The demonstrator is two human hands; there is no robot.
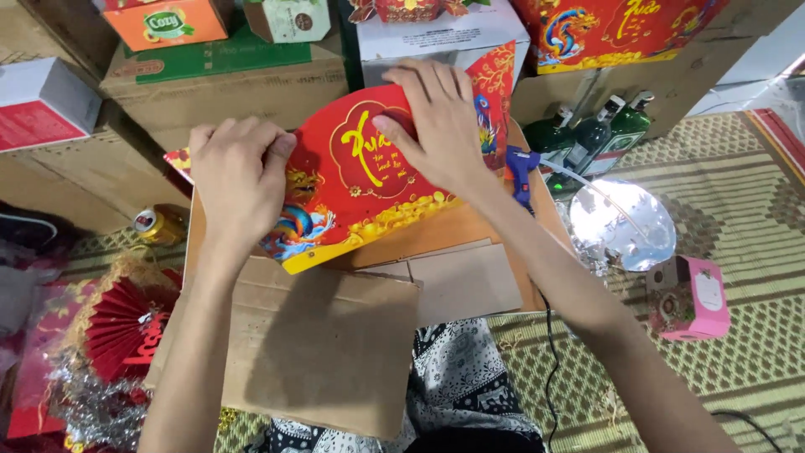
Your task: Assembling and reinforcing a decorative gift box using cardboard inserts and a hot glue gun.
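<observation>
green glass bottles (591, 134) seen upper right, blue glue gun (521, 172) beside them. shiny round foil piece (622, 225) laid on woven mat (738, 193), pink box (689, 298) below it. gold can (159, 224) at left; red paper fan (122, 327) and silver tinsel (92, 407) lower left. cardboard boxes (226, 92) stacked along top.

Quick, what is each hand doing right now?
Left hand: fingers curled, gripping the left edge of the red fan-shaped card.
Right hand: open, fingers spread, pressing flat on the card.
</observation>
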